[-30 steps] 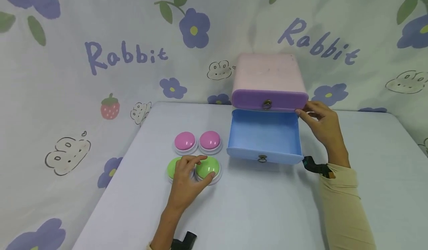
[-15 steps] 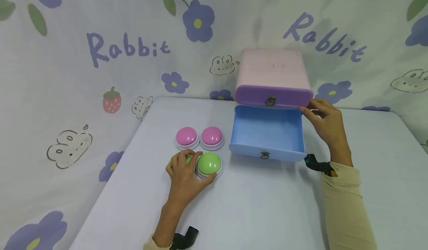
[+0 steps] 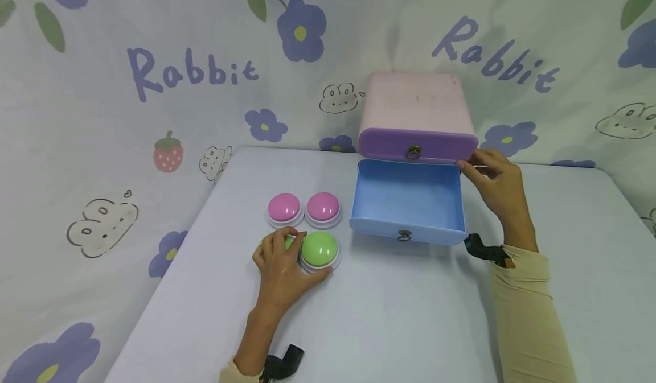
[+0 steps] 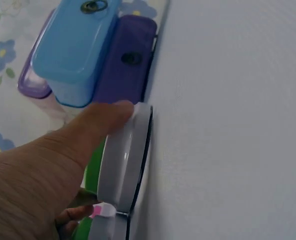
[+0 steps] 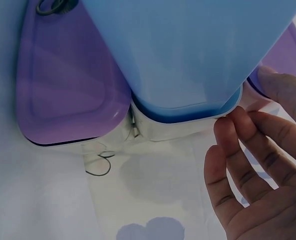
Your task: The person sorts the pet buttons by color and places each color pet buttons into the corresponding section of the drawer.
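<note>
My left hand (image 3: 281,275) is at the right green push button (image 3: 320,248), its thumb against the white base and its index finger in the gap beside the other green button (image 4: 82,229). The base stands on the table, the thumb at its near side. My right hand (image 3: 498,192) touches the right edge of a pink drawer cabinet (image 3: 417,101). Its thumb is at the corner of the purple upper drawer (image 5: 287,55) and its fingertips meet the casing edge by the blue drawer (image 3: 410,189). That drawer is pulled out and has nothing in it.
Two pink push buttons (image 3: 284,207) stand behind the green ones, left of the blue drawer. A lower purple drawer (image 4: 125,65) is closed under the blue one. A printed cloth (image 3: 205,115) hangs behind the white table (image 3: 400,314).
My left fingers have slid left off the right green button's dome into the gap between the green buttons, the thumb at its base. My right hand stays at the cabinet; the view shifts slightly.
</note>
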`<action>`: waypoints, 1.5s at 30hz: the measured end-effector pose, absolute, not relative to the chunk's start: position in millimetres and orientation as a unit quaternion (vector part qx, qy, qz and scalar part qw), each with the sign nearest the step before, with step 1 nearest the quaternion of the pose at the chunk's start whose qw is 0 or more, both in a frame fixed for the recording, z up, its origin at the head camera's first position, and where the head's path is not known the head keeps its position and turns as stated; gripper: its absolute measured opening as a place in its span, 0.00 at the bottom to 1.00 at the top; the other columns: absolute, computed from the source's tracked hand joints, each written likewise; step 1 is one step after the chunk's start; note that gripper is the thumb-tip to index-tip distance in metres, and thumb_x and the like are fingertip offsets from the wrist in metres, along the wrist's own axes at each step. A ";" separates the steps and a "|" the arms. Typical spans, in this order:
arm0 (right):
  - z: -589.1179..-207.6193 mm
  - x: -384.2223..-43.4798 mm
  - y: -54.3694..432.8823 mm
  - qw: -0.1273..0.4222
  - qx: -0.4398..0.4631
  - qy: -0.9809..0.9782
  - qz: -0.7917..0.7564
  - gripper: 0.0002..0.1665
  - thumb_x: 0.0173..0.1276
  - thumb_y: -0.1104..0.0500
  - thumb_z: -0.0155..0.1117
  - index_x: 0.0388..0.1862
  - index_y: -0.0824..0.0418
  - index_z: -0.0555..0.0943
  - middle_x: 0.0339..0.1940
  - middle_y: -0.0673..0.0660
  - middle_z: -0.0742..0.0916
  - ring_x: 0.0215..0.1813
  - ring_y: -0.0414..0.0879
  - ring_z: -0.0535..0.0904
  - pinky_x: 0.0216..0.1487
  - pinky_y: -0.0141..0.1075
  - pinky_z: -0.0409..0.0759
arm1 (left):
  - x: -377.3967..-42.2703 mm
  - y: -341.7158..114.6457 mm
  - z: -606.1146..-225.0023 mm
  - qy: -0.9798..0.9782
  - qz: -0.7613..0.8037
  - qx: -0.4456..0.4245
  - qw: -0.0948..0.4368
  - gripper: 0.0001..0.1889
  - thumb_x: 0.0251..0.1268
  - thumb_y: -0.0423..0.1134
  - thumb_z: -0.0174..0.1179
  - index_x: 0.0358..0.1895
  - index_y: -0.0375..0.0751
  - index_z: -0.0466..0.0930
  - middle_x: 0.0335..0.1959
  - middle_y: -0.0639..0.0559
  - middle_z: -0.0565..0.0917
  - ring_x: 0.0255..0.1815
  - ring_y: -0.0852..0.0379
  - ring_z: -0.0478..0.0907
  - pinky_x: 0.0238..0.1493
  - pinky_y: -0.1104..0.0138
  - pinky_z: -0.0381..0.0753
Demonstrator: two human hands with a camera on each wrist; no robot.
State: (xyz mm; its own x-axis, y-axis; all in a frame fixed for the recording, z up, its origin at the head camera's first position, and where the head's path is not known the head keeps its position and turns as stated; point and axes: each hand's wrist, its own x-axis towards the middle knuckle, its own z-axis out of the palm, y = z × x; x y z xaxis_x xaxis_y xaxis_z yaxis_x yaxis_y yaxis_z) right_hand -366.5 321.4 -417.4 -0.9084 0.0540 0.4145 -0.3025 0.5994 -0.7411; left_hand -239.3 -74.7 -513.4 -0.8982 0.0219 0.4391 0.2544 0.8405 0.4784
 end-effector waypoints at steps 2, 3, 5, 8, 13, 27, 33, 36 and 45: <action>-417.2 -366.4 322.1 0.203 0.076 -0.868 0.447 0.28 0.70 0.47 0.68 0.66 0.55 0.80 0.54 0.52 0.82 0.54 0.36 0.76 0.59 0.32 0.74 | -239.7 -74.2 -512.9 -0.935 -0.271 -0.075 0.215 0.39 0.37 0.57 0.81 0.54 0.37 0.83 0.56 0.45 0.68 0.59 0.40 0.59 0.56 0.44 0.51; -417.1 -366.3 322.5 0.204 0.078 -0.867 0.449 0.28 0.70 0.48 0.68 0.66 0.55 0.80 0.54 0.52 0.83 0.54 0.36 0.76 0.58 0.31 0.74 | -240.0 -74.0 -512.7 -0.935 -0.271 -0.075 0.217 0.39 0.36 0.57 0.81 0.54 0.37 0.83 0.55 0.45 0.69 0.59 0.40 0.59 0.56 0.44 0.51; -417.0 -365.7 323.1 0.204 0.076 -0.867 0.447 0.28 0.70 0.47 0.68 0.66 0.55 0.80 0.54 0.51 0.82 0.53 0.35 0.76 0.57 0.31 0.74 | -240.8 -73.4 -512.6 -0.933 -0.275 -0.077 0.220 0.39 0.36 0.56 0.82 0.53 0.37 0.83 0.55 0.45 0.69 0.59 0.40 0.60 0.56 0.44 0.51; -416.7 -364.5 323.1 0.203 0.071 -0.869 0.446 0.28 0.70 0.47 0.68 0.66 0.55 0.80 0.54 0.51 0.82 0.53 0.35 0.75 0.59 0.34 0.75 | -241.1 -72.7 -512.4 -0.927 -0.288 -0.077 0.226 0.39 0.35 0.57 0.82 0.53 0.38 0.83 0.55 0.45 0.68 0.58 0.41 0.60 0.56 0.44 0.50; -416.2 -364.3 321.4 0.200 0.074 -0.870 0.444 0.28 0.70 0.47 0.68 0.66 0.54 0.79 0.54 0.52 0.82 0.52 0.34 0.75 0.60 0.40 0.76 | -240.2 -71.3 -510.8 -0.913 -0.314 -0.080 0.248 0.37 0.33 0.57 0.83 0.50 0.40 0.83 0.55 0.46 0.69 0.55 0.44 0.61 0.54 0.45 0.50; -419.8 -365.4 326.9 0.196 0.083 -0.871 0.443 0.30 0.71 0.46 0.67 0.70 0.52 0.76 0.54 0.54 0.82 0.54 0.40 0.75 0.63 0.50 0.75 | -250.9 -65.4 -474.0 -0.897 -0.368 -0.104 0.223 0.40 0.34 0.54 0.83 0.54 0.38 0.82 0.56 0.46 0.67 0.57 0.43 0.62 0.48 0.51 0.53; -427.9 -365.1 321.1 0.184 0.091 -0.870 0.448 0.31 0.71 0.46 0.67 0.70 0.53 0.75 0.53 0.54 0.82 0.54 0.42 0.76 0.63 0.50 0.74 | -263.1 -83.5 -451.3 -0.902 -0.356 -0.110 0.217 0.38 0.33 0.51 0.84 0.53 0.38 0.83 0.56 0.47 0.68 0.55 0.45 0.62 0.48 0.51 0.52; -427.7 -365.3 320.7 0.186 0.099 -0.871 0.444 0.31 0.71 0.47 0.67 0.70 0.54 0.76 0.52 0.54 0.83 0.53 0.42 0.76 0.62 0.49 0.75 | -265.5 -84.2 -444.4 -0.898 -0.377 -0.109 0.200 0.37 0.34 0.51 0.84 0.53 0.39 0.83 0.57 0.47 0.67 0.56 0.46 0.61 0.49 0.50 0.51; -422.5 -367.6 325.5 0.201 0.097 -0.868 0.444 0.29 0.71 0.48 0.67 0.69 0.53 0.77 0.52 0.53 0.83 0.52 0.38 0.76 0.59 0.34 0.75 | -277.1 -61.8 -417.6 -0.886 -0.428 -0.086 0.158 0.39 0.40 0.53 0.82 0.59 0.43 0.81 0.60 0.52 0.64 0.62 0.50 0.57 0.56 0.49 0.52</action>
